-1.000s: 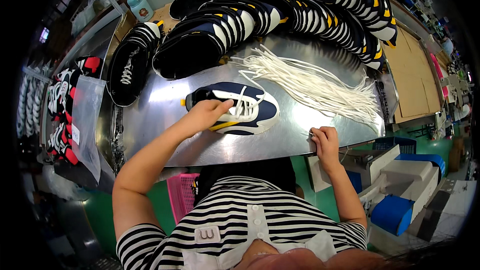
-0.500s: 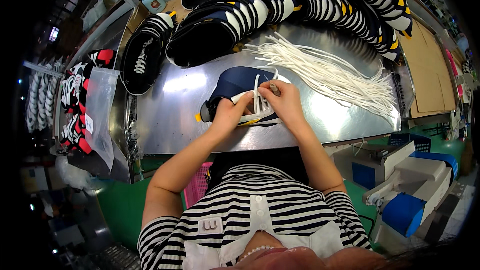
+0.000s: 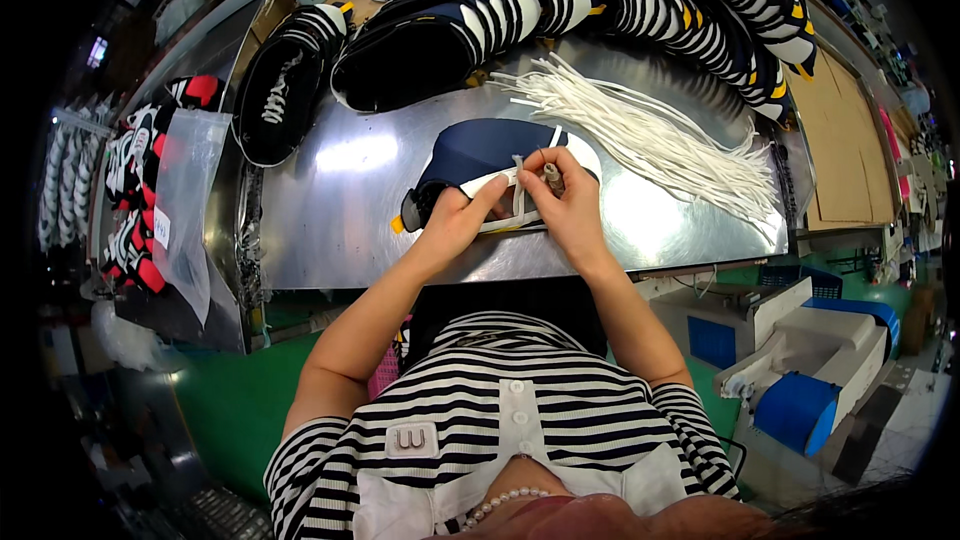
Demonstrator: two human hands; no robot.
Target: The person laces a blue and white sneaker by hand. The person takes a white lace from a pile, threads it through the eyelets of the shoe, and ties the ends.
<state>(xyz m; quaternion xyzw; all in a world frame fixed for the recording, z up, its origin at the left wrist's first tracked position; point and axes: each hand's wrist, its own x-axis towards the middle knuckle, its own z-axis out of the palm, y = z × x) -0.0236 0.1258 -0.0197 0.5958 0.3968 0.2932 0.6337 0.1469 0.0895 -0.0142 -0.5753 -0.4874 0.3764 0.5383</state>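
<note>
A navy and white shoe upper (image 3: 480, 148) with a yellow tab lies on the metal table in front of me. My left hand (image 3: 458, 223) is closed on its near edge, thumb and fingers around the eyelet strip. A white shoelace (image 3: 519, 202) runs across the opening of the upper. My right hand (image 3: 570, 208) is closed, pinching the lace near its frayed end between thumb and forefinger. Tucked in the same hand is a small tool with a brownish handle (image 3: 552, 178) and a thin dark shaft; its tip is hard to make out.
A bundle of white laces (image 3: 650, 145) lies to the right on the metal table (image 3: 320, 230). Rows of nested shoe uppers (image 3: 490, 25) fill the back, and one laced upper (image 3: 275, 100) stands at left. Red-and-black uppers (image 3: 130, 210) and a plastic bag (image 3: 190, 205) are farther left.
My right hand has turned slightly and now pinches the lace close to my left thumb. The upper has shifted a little, with its toe showing more at right.
</note>
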